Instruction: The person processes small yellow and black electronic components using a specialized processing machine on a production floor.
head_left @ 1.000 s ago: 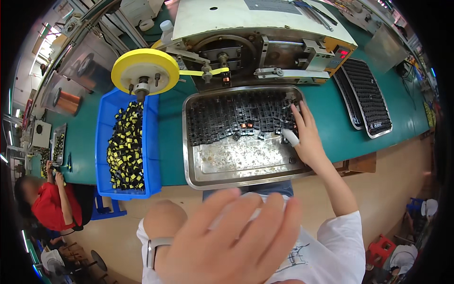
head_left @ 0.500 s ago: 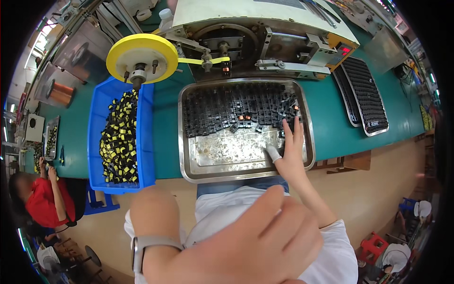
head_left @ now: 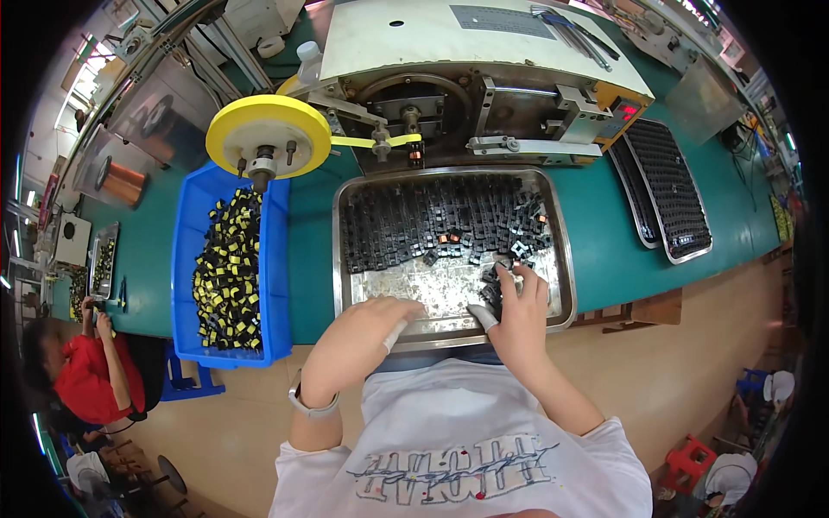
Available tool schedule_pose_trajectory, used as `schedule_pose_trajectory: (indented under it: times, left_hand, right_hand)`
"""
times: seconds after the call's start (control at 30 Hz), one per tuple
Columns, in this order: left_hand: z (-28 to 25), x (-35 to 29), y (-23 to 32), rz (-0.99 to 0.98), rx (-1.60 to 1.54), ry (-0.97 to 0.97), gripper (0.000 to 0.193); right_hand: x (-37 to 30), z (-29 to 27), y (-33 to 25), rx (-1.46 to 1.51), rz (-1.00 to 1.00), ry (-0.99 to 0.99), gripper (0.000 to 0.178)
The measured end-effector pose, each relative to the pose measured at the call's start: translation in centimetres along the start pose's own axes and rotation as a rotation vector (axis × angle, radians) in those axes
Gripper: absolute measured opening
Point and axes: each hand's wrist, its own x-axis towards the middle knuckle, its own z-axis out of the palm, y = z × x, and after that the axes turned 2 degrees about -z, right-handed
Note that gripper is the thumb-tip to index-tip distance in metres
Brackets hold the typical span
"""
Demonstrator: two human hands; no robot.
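A metal tray (head_left: 566, 298) holds rows of small black coil bobbins (head_left: 406, 220); a few show copper windings. At its right front, my right hand (head_left: 521, 324) curls its fingers and thumb round a loose cluster of black bobbins (head_left: 490, 289) on the tray floor. White covering wraps that thumb. My left hand (head_left: 358, 332) hovers by the tray's front edge with nothing in it. Its fingers stretch to the right, apart from the white-covered thumb.
A blue bin (head_left: 276, 285) with yellow-taped black coils stands left of the tray. Behind is a winding machine (head_left: 484, 104) with a yellow tape reel (head_left: 268, 129). Filled trays (head_left: 669, 190) lie at right. A person in a red shirt (head_left: 91, 380) sits far left.
My left hand has moved from close in front of the view to the tray's front edge. My right hand has drawn back toward me, with loose bobbins now under its fingers.
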Motion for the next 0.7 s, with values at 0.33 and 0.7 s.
schedule_pose_trajectory:
  times: [0.33, 0.7]
  left_hand:
    - [0.2, 5.7, -1.2, -0.201, -0.793, 0.388, 0.021]
    - [-1.6, 2.4, 6.2, 0.736, -1.239, 0.299, 0.012]
  right_hand:
    - [0.3, 1.1, 1.0, 0.117, -0.028, -0.086, 0.043]
    - [0.6, 0.9, 0.2, 0.176, -0.006, -0.131, 0.04]
